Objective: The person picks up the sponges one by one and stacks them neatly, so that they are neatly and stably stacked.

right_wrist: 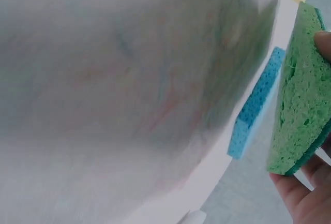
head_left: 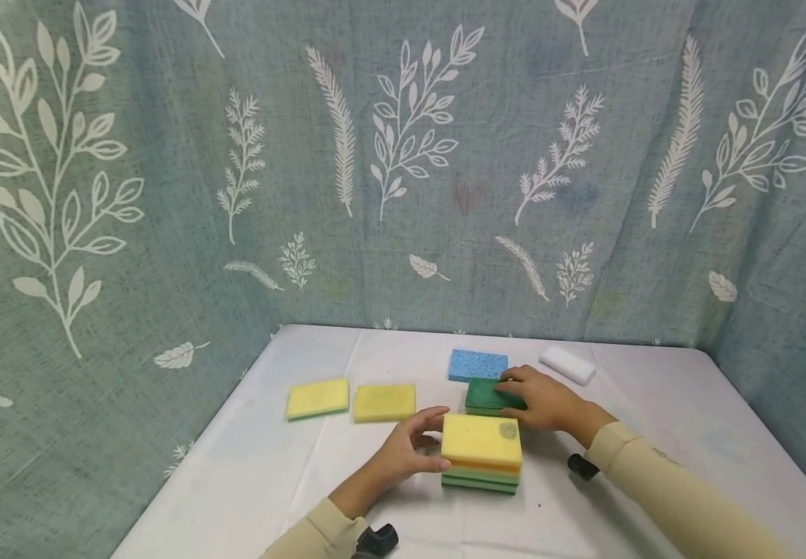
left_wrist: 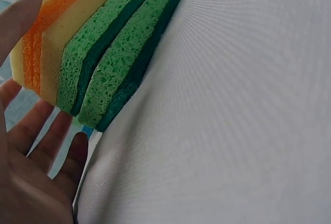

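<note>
A stack of sponges (head_left: 481, 442) stands near the middle of the table, a yellow sponge with orange layers above two green ones. My left hand (head_left: 406, 446) is at the stack's left side, thumb at the front corner and fingers at the back. In the left wrist view the green sponges (left_wrist: 119, 53) show dark green scouring faces. Just behind the stack, my right hand (head_left: 543, 397) grips another green scouring sponge (head_left: 490, 394), dark side up. The right wrist view shows that sponge's porous light green side (right_wrist: 300, 94) between thumb and fingers.
Two yellow sponges, one farther left (head_left: 317, 399) and one nearer the stack (head_left: 385, 403), lie on the white-covered table (head_left: 249, 473). A blue sponge (head_left: 477, 365) and a white block (head_left: 568, 364) lie toward the back. A leaf-patterned curtain (head_left: 445, 194) surrounds the table's back and sides.
</note>
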The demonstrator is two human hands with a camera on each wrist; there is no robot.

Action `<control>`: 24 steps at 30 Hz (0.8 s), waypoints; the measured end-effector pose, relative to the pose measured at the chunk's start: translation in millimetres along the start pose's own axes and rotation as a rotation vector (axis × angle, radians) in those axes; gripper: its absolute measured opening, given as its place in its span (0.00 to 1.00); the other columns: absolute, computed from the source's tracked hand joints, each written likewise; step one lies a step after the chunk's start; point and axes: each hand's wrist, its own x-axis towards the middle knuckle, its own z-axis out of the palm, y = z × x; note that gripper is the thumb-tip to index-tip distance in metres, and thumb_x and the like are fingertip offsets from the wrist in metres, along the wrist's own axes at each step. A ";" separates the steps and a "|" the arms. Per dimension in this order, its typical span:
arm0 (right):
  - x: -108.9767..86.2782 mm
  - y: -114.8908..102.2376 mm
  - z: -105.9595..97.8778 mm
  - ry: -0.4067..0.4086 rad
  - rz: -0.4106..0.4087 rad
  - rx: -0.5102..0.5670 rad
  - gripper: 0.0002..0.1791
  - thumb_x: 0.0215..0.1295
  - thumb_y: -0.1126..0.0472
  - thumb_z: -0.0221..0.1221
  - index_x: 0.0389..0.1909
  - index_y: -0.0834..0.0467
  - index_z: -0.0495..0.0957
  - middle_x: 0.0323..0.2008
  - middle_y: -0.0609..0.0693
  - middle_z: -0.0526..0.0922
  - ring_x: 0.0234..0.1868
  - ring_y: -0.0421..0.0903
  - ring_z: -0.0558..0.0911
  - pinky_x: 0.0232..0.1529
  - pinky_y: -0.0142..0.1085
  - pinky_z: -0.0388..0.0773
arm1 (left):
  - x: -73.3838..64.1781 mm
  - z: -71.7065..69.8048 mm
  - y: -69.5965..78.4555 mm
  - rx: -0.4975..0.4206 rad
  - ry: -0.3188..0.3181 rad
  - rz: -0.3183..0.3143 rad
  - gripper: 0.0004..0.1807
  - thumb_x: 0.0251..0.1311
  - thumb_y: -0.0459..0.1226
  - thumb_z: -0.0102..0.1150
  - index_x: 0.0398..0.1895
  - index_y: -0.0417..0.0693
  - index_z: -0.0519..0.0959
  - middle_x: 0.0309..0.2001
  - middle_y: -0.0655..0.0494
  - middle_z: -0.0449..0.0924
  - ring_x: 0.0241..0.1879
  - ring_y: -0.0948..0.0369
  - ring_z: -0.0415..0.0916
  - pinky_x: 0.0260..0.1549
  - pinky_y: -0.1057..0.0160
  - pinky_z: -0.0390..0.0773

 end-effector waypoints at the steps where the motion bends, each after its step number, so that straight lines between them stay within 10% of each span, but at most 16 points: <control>1: -1.5 1.0 -1.3 0.003 -0.003 -0.005 0.30 0.66 0.37 0.56 0.60 0.53 0.77 0.58 0.52 0.74 0.59 0.52 0.72 0.57 0.49 0.72 | 0.3 0.1 0.1 0.000 -0.001 -0.003 0.44 0.48 0.35 0.75 0.70 0.43 0.65 0.58 0.47 0.75 0.56 0.52 0.73 0.54 0.47 0.73; 24: -18.3 -3.7 -27.6 0.126 -0.027 0.021 0.26 0.64 0.46 0.63 0.59 0.54 0.78 0.58 0.54 0.74 0.58 0.51 0.72 0.55 0.50 0.72 | -0.1 0.7 2.0 -0.024 -0.004 0.026 0.44 0.49 0.34 0.75 0.70 0.42 0.64 0.57 0.44 0.75 0.56 0.51 0.73 0.54 0.46 0.73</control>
